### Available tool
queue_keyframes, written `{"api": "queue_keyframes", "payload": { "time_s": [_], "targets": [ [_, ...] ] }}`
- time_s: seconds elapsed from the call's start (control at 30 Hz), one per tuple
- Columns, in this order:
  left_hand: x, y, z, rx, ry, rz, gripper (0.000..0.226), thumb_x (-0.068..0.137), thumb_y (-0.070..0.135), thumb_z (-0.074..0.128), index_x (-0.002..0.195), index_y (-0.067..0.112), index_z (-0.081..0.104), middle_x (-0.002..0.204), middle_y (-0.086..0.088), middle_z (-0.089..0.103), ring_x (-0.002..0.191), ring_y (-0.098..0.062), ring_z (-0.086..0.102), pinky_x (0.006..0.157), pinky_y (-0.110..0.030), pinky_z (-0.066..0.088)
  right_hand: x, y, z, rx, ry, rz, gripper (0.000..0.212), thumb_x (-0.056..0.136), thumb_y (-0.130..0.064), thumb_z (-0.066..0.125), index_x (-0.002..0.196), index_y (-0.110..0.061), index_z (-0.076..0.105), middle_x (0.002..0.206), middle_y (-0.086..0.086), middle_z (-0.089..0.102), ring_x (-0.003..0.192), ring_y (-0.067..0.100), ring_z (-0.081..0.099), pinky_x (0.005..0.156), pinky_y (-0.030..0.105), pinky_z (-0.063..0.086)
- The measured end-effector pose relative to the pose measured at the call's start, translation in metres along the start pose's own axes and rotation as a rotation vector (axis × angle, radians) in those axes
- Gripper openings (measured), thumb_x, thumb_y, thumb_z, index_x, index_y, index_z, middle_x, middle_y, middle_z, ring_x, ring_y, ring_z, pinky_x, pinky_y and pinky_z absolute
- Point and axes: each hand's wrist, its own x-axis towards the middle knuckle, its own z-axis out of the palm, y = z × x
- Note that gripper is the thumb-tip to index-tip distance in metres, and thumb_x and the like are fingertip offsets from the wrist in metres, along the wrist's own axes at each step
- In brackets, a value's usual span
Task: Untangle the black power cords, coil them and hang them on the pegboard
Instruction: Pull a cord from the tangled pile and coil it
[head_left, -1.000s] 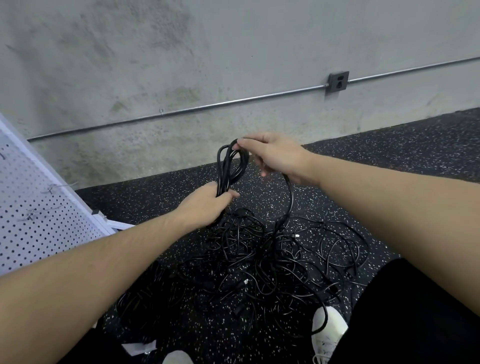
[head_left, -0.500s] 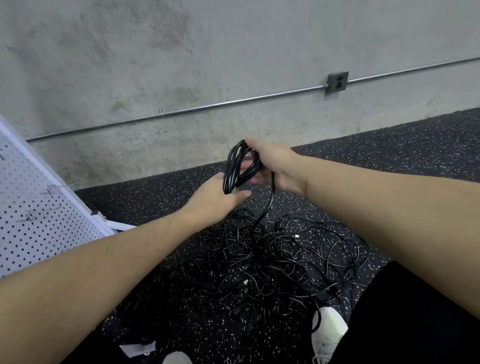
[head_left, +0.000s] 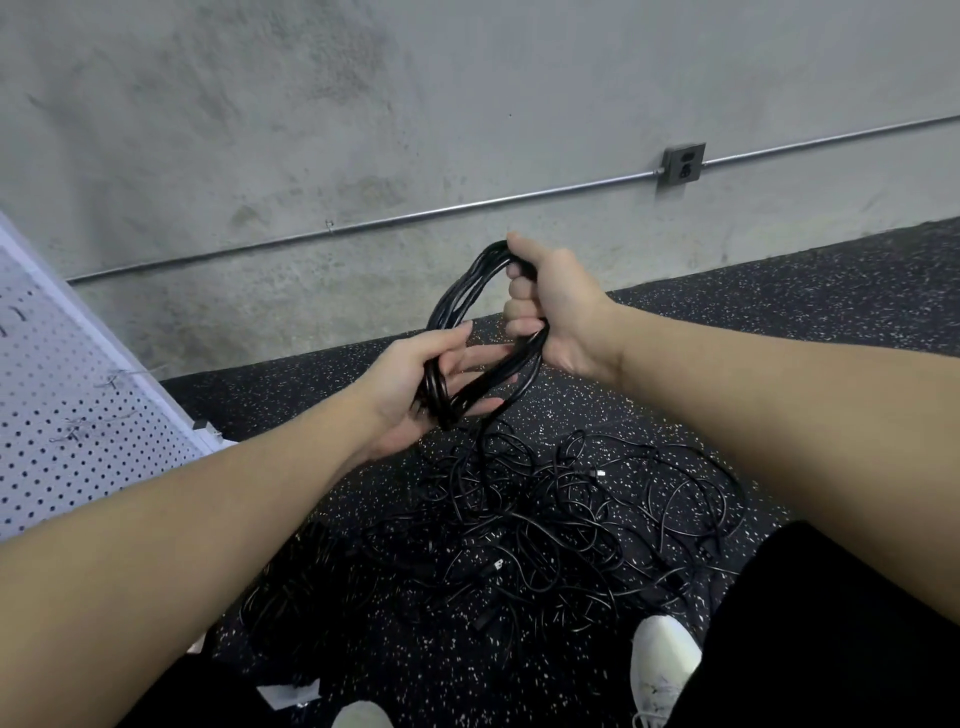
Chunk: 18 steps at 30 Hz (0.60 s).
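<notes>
A coil of black power cord (head_left: 464, 304) is held up between both hands above the floor. My right hand (head_left: 553, 304) grips the coil's upper right side in a fist. My left hand (head_left: 410, 384) holds the coil's lower end, thumb over the strands and fingers under them. One strand drops from the coil into a tangled pile of black cords (head_left: 524, 525) spread on the speckled floor. The white pegboard (head_left: 57, 410) stands at the left with a few metal hooks (head_left: 78, 428) on it.
A concrete wall with a metal conduit (head_left: 415, 215) and an outlet box (head_left: 683, 165) runs behind. My white shoes (head_left: 662, 662) and black trousers are at the bottom edge, next to the pile. A white scrap (head_left: 291, 693) lies on the floor.
My right hand went from pinching the top of the loops to a full fist around the coil's side. Both hands lifted the coil higher. The coil has widened into an oval.
</notes>
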Motion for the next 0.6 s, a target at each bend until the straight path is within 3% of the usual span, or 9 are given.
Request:
{"api": "queue_keyframes", "payload": {
  "time_s": [0.13,0.23,0.3,0.37,0.5,0.6],
  "targets": [
    [-0.007,0.004,0.002,-0.086,-0.145,-0.115,0.049,0.095,0.031,0.049,0.049,0.017,0.041,0.121,-0.022,0.071,0.132,-0.045,0.056,0.118,-0.051,0.038,-0.002,-0.005,-0.006,0.061,-0.158,0.018,0.038,0.104,-0.038,0.049,0.071,-0.021,0.039,0.049,-0.010,0.017,0.037,0.005,0.012,0.032,0.018,0.013],
    [-0.011,0.006,0.008,-0.112,-0.240,-0.164,0.052,0.098,0.030,0.045,0.048,0.016,0.042,0.107,-0.022,0.075,0.115,-0.043,0.067,0.115,-0.055,0.041,-0.004,-0.007,-0.008,0.095,-0.201,0.017,0.039,0.104,-0.038,0.048,0.070,-0.021,0.041,0.048,-0.011,0.018,0.037,0.004,0.012,0.030,0.018,0.014],
    [-0.014,0.009,0.012,-0.092,-0.251,-0.160,0.054,0.098,0.030,0.045,0.046,0.015,0.042,0.093,-0.017,0.074,0.083,-0.031,0.072,0.099,-0.053,0.055,-0.004,-0.008,-0.008,0.115,-0.212,0.010,0.040,0.104,-0.039,0.048,0.069,-0.020,0.041,0.047,-0.011,0.018,0.037,0.004,0.012,0.031,0.018,0.014],
    [-0.016,0.010,0.017,-0.084,-0.249,-0.189,0.053,0.098,0.032,0.045,0.048,0.016,0.041,0.093,-0.012,0.069,0.064,-0.020,0.061,0.076,-0.043,0.061,-0.005,-0.008,-0.009,0.128,-0.219,0.010,0.041,0.103,-0.039,0.048,0.068,-0.020,0.041,0.047,-0.010,0.018,0.037,0.005,0.012,0.032,0.018,0.013],
    [-0.018,0.013,0.026,-0.135,-0.264,-0.243,0.043,0.097,0.034,0.048,0.060,0.016,0.058,0.086,-0.002,0.054,0.054,-0.009,0.042,0.053,-0.025,0.048,-0.003,-0.009,-0.009,0.159,-0.229,-0.004,0.042,0.103,-0.037,0.048,0.065,-0.019,0.041,0.047,-0.010,0.018,0.037,0.005,0.013,0.031,0.018,0.014],
    [-0.016,0.011,0.027,-0.084,-0.216,-0.222,0.037,0.094,0.035,0.052,0.087,0.014,0.081,0.080,0.003,0.049,0.054,-0.006,0.032,0.047,-0.021,0.038,-0.001,-0.007,-0.007,0.112,-0.191,-0.010,0.042,0.103,-0.036,0.048,0.066,-0.020,0.040,0.048,-0.009,0.019,0.038,0.006,0.015,0.032,0.018,0.017]
  ]
}}
